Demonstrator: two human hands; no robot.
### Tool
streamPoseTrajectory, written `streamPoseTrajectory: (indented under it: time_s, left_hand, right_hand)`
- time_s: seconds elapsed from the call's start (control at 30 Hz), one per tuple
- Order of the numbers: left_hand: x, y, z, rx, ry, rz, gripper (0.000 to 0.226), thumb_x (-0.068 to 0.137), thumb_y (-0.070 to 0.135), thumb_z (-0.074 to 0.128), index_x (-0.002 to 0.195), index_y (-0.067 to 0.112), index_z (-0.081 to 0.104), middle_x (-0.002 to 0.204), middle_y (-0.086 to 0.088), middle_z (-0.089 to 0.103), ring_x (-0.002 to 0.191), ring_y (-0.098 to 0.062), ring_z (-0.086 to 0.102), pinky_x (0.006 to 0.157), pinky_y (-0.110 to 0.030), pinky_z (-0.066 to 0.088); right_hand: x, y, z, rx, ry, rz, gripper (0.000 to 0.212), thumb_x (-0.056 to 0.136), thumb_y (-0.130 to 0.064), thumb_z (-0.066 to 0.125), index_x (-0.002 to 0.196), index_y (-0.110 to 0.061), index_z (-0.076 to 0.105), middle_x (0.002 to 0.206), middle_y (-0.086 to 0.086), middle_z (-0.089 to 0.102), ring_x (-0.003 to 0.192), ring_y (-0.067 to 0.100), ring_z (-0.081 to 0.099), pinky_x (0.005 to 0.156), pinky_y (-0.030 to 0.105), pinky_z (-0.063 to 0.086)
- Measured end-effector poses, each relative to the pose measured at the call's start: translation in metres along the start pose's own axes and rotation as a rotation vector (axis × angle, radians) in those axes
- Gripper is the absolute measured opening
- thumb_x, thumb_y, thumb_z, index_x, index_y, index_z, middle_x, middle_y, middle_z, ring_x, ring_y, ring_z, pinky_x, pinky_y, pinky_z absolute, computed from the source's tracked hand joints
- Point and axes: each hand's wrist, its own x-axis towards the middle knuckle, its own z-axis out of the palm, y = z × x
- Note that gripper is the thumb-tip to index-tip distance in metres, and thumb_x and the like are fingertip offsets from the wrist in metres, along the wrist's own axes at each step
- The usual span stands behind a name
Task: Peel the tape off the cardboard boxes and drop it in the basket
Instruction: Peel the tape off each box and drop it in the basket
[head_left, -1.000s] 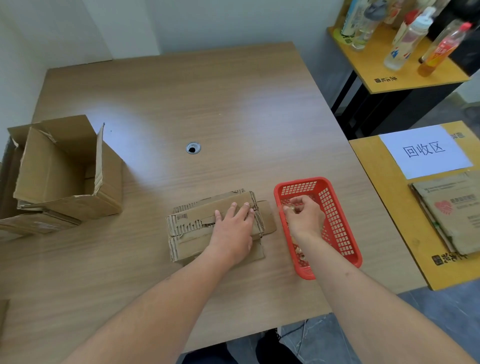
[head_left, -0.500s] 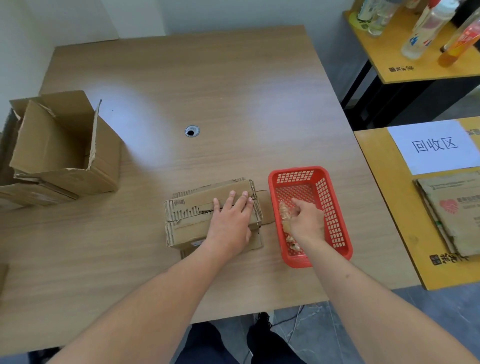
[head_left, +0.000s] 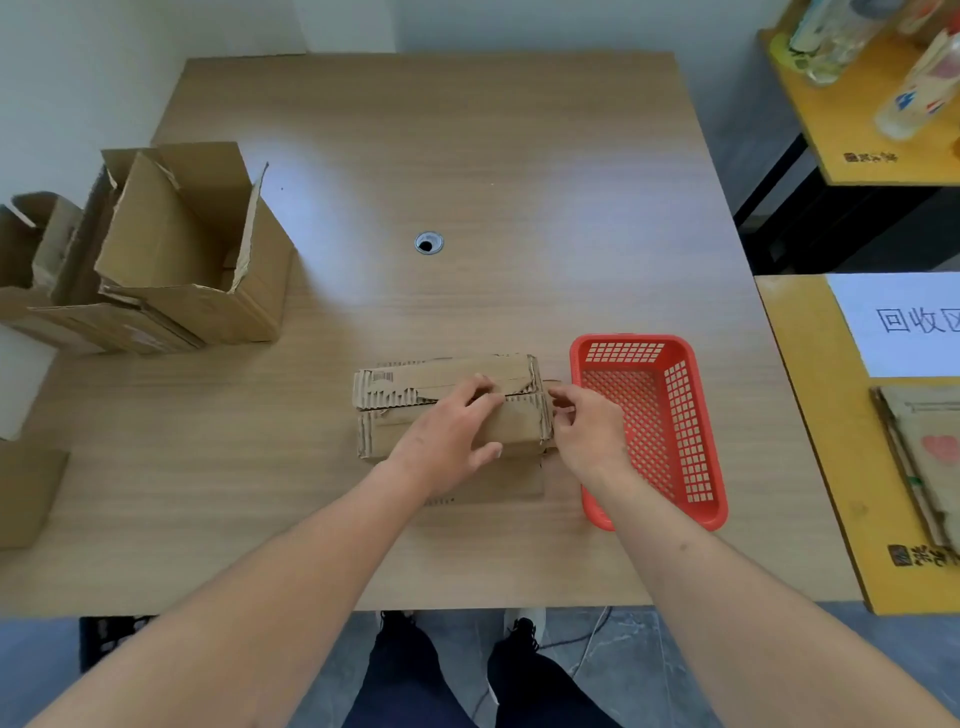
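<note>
Beside the red basket (head_left: 698, 499), at the right end of the small cardboard box (head_left: 447, 382), the right hand (head_left: 589, 428) has its fingers (head_left: 558, 395) curled in against the box's edge, apparently pinching at something there; whether they already hold a tape end is too small to tell. The left hand (head_left: 452, 431) lies over the top of the same box, fingers bent and pressing near the middle seam with the thumb down the near face, which reads as steadying rather than peeling. This box sits just left of the basket, close to its left wall, with its long axis running left to right and the seam along that axis. Any tape is hard to make out against the torn, ragged cardboard, but if a strip follows the seam it leads away leftward from the right fingers, so the right hand is the nearer one both to that end and to the basket, and the likely pull is along the seam and then a short carry rightward to drop it. What lies in the basket is hidden behind the right hand. Further left of the basket, well apart, several opened boxes (head_left: 197, 270) stand at the table (head_left: 467, 156) edge. A yellow side table (head_left: 841, 467) to the basket's right carries a white sign and flattened cardboard; another behind it holds bottles.
</note>
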Motion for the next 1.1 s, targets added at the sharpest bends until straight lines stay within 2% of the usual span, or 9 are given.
streamPoseTrajectory:
  time_s: [0.17, 0.3, 0.5, 0.6, 0.73, 0.83, 0.9, 1.0, 1.1]
  left_hand:
    - [-0.03, -0.023, -0.008, 0.155, 0.286, -0.348, 0.076, 0.087, 0.061, 0.068, 0.142, 0.013, 0.046, 0.141, -0.011, 0.038, 0.137, -0.036, 0.036, 0.124, -0.049, 0.021]
    - [-0.051, -0.042, -0.017, -0.284, 0.456, -0.743, 0.053, 0.101, 0.042, 0.055, 0.139, 0.008, 0.044, 0.131, -0.015, 0.038, 0.11, -0.034, 0.049, 0.098, -0.04, 0.04]
    - [-0.058, -0.058, -0.028, -0.454, 0.59, -0.907, 0.02, 0.102, 0.028, 0.048, 0.094, 0.011, 0.048, 0.096, -0.006, 0.055, 0.09, -0.026, 0.05, 0.074, -0.033, 0.031]
    - [-0.058, -0.066, -0.031, -0.453, 0.476, -0.971, 0.029, 0.102, 0.027, 0.042, 0.08, 0.011, 0.052, 0.094, -0.01, 0.058, 0.087, -0.027, 0.051, 0.071, -0.034, 0.032]
    - [-0.058, -0.071, -0.041, -0.512, 0.362, -0.969, 0.038, 0.097, 0.023, 0.039, 0.076, 0.002, 0.062, 0.085, -0.011, 0.062, 0.075, -0.025, 0.05, 0.061, -0.034, 0.037]
    - [-0.061, -0.073, -0.051, -0.487, 0.21, -0.843, 0.039, 0.099, 0.022, 0.035, 0.102, 0.017, 0.074, 0.122, -0.013, 0.058, 0.112, -0.028, 0.054, 0.092, -0.035, 0.046]
    - [-0.066, -0.072, -0.059, -0.409, 0.096, -0.768, 0.045, 0.1, 0.034, 0.031, 0.128, 0.036, 0.067, 0.144, -0.011, 0.041, 0.129, -0.033, 0.046, 0.113, -0.04, 0.037]
    - [-0.072, -0.073, -0.07, -0.163, -0.144, -0.677, 0.055, 0.088, 0.06, 0.021, 0.137, 0.066, 0.043, 0.159, -0.009, 0.022, 0.124, -0.044, 0.052, 0.11, -0.046, 0.038]
    - [-0.074, -0.074, -0.075, -0.045, -0.291, -0.616, 0.063, 0.077, 0.09, 0.021, 0.131, 0.068, 0.045, 0.168, -0.012, 0.004, 0.122, -0.047, 0.056, 0.107, -0.046, 0.039]
  right_hand:
    - [-0.01, -0.001, 0.005, 0.106, -0.012, 0.045, 0.051, 0.09, 0.005, 0.053, 0.124, -0.028, 0.07, 0.104, -0.01, 0.074, 0.096, 0.008, 0.069, 0.09, 0.025, 0.055]
    - [-0.011, -0.01, 0.009, 0.209, 0.033, 0.026, 0.034, 0.098, -0.005, 0.055, 0.114, -0.03, 0.071, 0.103, -0.016, 0.073, 0.093, 0.001, 0.068, 0.08, 0.009, 0.049]
    - [-0.014, -0.024, 0.01, 0.23, 0.004, 0.036, 0.027, 0.098, -0.003, 0.057, 0.103, -0.028, 0.066, 0.101, -0.009, 0.071, 0.093, 0.007, 0.067, 0.074, 0.018, 0.053]
    - [-0.013, -0.027, 0.01, 0.234, -0.02, 0.065, 0.024, 0.097, -0.002, 0.06, 0.106, -0.021, 0.072, 0.106, -0.004, 0.073, 0.094, 0.012, 0.068, 0.066, 0.003, 0.043]
    - [-0.011, -0.032, 0.007, 0.37, -0.185, 0.047, 0.051, 0.089, 0.018, 0.058, 0.132, -0.009, 0.066, 0.137, 0.003, 0.059, 0.11, 0.017, 0.065, 0.089, 0.022, 0.055]
    - [-0.007, -0.036, 0.003, 0.321, -0.364, -0.048, 0.07, 0.082, 0.023, 0.065, 0.138, -0.018, 0.06, 0.147, -0.008, 0.043, 0.118, 0.004, 0.055, 0.083, 0.011, 0.053]
    - [-0.002, -0.04, 0.0, 0.245, -0.427, -0.046, 0.075, 0.08, 0.018, 0.072, 0.136, -0.03, 0.06, 0.149, -0.009, 0.046, 0.122, 0.013, 0.056, 0.091, 0.025, 0.057]
    - [0.004, -0.046, -0.004, 0.295, -0.508, 0.075, 0.068, 0.078, 0.008, 0.08, 0.115, -0.047, 0.066, 0.131, -0.002, 0.061, 0.104, 0.02, 0.064, 0.086, 0.05, 0.061]
    - [0.005, -0.055, -0.007, 0.168, -0.467, 0.127, 0.051, 0.067, -0.033, 0.096, 0.108, -0.042, 0.068, 0.119, -0.007, 0.058, 0.097, 0.017, 0.066, 0.067, 0.047, 0.065]
